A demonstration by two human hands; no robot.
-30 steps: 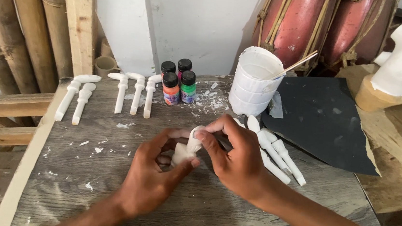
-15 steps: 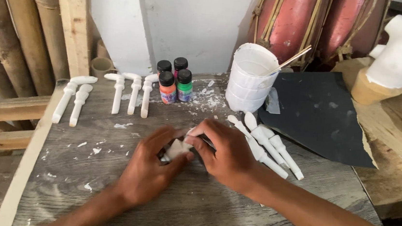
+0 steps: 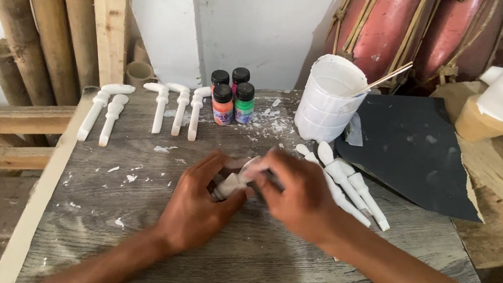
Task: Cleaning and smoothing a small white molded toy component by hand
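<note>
Both my hands meet at the middle of the grey wooden table [image 3: 253,263]. My left hand [image 3: 197,206] grips a small white plaster piece [image 3: 228,185] from the left. My right hand [image 3: 298,194] closes over the same piece from the right, blurred, pressing what looks like a small dark scrap against it; most of the piece is hidden by fingers. Just right of my right hand lie three white spoon-shaped casts [image 3: 345,177] side by side.
Several more white casts [image 3: 160,106] lie in a row at the table's back left. Several small paint bottles [image 3: 232,100] stand at the back centre, beside a white cup [image 3: 327,99] with a stick. A dark sheet [image 3: 417,150] lies right. Bamboo poles [image 3: 24,30] lean at left.
My hands have lowered the white piece closer to the table, and my right hand has slid left over it; it now shows motion blur.
</note>
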